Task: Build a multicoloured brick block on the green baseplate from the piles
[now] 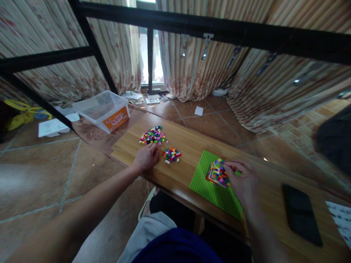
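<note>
On the bench, a green baseplate [203,179] bears a small block structure [215,173] built from many-coloured bricks. My right hand [244,179] is at the structure's top right side, thumb and fingertips pinched together; whatever lies between them is hidden. My left hand [147,156] rests on the bench with its fingers curled in. It lies just in front of a larger pile of loose small bricks [153,135] and left of a smaller pile of loose bricks [172,155]. I cannot see inside the curled fingers.
A black phone [301,213] lies on the wooden bench [186,137] at right, near a printed sheet [340,219]. A clear plastic bin [95,109] with an orange label stands on the floor beyond the left end. Dark metal bars [175,16] cross in front of the curtains.
</note>
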A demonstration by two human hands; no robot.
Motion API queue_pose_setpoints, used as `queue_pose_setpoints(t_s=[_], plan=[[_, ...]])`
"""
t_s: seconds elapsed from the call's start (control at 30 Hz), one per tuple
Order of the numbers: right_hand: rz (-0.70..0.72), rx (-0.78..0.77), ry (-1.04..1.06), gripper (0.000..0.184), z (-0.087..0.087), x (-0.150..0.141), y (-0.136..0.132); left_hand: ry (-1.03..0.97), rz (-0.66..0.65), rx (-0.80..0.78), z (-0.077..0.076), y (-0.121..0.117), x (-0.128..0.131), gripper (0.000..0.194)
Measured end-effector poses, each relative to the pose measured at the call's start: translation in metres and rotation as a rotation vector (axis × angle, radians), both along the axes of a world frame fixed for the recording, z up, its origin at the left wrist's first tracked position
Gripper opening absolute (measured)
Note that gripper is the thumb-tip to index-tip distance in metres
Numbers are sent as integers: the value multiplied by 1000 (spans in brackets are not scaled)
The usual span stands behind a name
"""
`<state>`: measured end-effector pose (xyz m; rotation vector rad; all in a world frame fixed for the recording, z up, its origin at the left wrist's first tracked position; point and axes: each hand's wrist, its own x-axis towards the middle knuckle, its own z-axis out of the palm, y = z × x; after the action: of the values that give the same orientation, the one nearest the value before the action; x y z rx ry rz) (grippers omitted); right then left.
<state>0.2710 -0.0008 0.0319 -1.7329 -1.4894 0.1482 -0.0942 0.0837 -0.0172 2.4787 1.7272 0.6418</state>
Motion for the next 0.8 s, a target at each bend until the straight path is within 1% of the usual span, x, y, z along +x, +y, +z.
queue_pose_setpoints(t_s=[0.13,0.3,0.37,0.43,0.5,0.63,0.8], plan=[[-45,-38,96,35,-6,4,3,-2,-4,0,1,0,0,14],[-175,-136,380,36,-11,6,12,13,-4,-5,2,0,-1,14],[-150,-159,519,40,-13,6,15,11,-4,-6,3,-1,0,13],[-84,-181,646,42,-15,5,17,1,-1,-7,3,-1,0,14],[-44,-214,735,42,-16,6,18,-6,-1,-10,3,-2,0,15],[-30,-271,821,40,-15,7,18,13,0,-20,3,-1,0,16],[-66,-287,904,39,-10,7,19,7,6,-31,1,0,-1,14]])
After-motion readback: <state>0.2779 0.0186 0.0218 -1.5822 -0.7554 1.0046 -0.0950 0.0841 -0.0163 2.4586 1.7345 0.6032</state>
